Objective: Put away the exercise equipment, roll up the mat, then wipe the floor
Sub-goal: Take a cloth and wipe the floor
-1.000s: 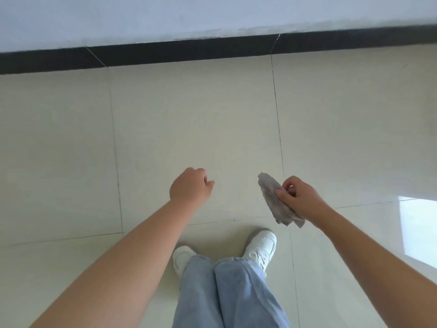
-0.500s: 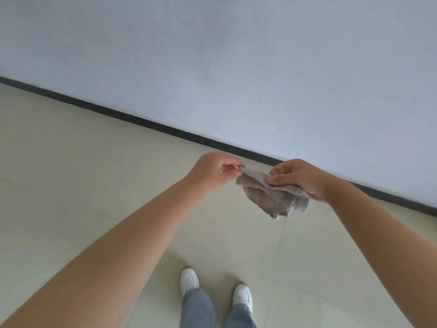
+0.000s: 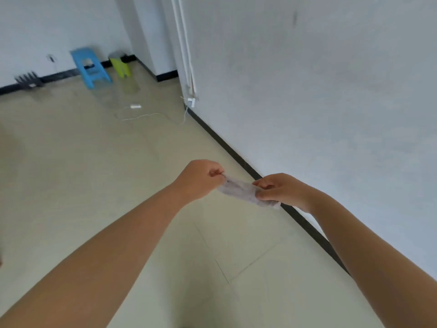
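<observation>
Your left hand (image 3: 201, 178) and right hand (image 3: 279, 189) each pinch an end of the grey cloth (image 3: 241, 189), stretched between them above the floor (image 3: 94, 174), seemingly near the skirting (image 3: 227, 147)

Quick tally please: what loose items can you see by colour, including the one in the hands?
Grey: 1, the cloth pinched between left hand and right hand
Blue: 1, stool
Yellow-green: 1, bin
White: 1, cable on the floor
Dark: 1, blurred object by the wall
Total: 5

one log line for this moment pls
stage: wiping step | left hand: pinches cloth | right hand: grips cloth | cloth: held off floor
</observation>
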